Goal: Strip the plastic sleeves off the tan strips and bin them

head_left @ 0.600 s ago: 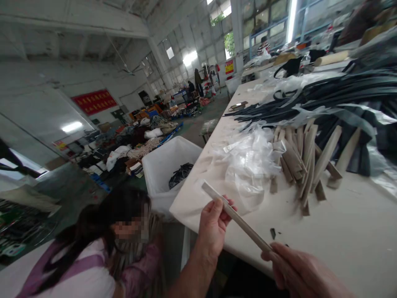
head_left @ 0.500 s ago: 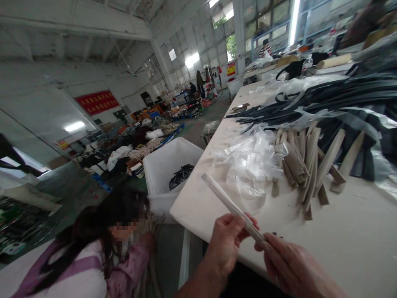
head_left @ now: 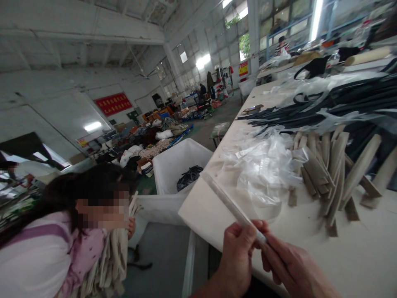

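A long, narrow beige fabric strip slants over the table's near corner, its far end pointing up and left. Closer to that far end, my left hand pinches it between thumb and fingers. My right hand is wrapped round its near part, almost touching the left. Crumpled clear plastic lies just beyond the strip. To the right, a loose pile of similar beige strips rests on the pale tabletop.
Long dark strips spread across the table behind the plastic. At left, a co-worker leans over a grey-bottomed bin, holding a bundle of beige strips. A white bin with a black bundle stands beyond, beside the table edge.
The view has shifted left. My hands have drawn closer together on the strip. The co-worker has lifted the bundle of beige strips higher into view.
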